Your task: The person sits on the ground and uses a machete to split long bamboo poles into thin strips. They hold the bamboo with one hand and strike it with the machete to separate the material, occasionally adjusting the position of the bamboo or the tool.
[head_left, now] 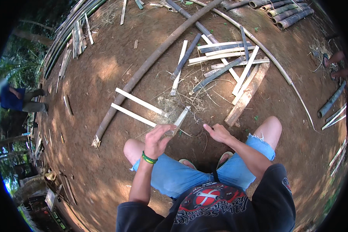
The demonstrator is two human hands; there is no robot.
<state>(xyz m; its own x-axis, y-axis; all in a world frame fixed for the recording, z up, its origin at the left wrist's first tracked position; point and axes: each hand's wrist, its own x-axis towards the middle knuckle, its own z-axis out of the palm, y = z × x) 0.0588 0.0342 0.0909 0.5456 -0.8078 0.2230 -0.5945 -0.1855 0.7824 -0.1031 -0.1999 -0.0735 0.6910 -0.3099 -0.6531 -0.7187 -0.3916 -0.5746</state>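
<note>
My left hand [157, 140] grips a short split bamboo strip [181, 118], which tilts up and away from me above the shavings. To its right, my right hand [219, 134] is closed with the thumb pointing left; whatever it may hold is too small or hidden to make out. Just beyond my left hand, two pale bamboo strips [141, 102] lie side by side, their far ends across a long brown pole [150, 62]. Thin curled shavings [181, 104] lie on the dirt in front of my hands.
A loose pile of split bamboo pieces [228, 50] lies ahead, beside a thick split log [248, 94]. Thick bamboo poles [290, 17] are stacked far right, and long green poles [71, 31] far left. One person [17, 96] stands at left; another person's legs [336, 65] show at right.
</note>
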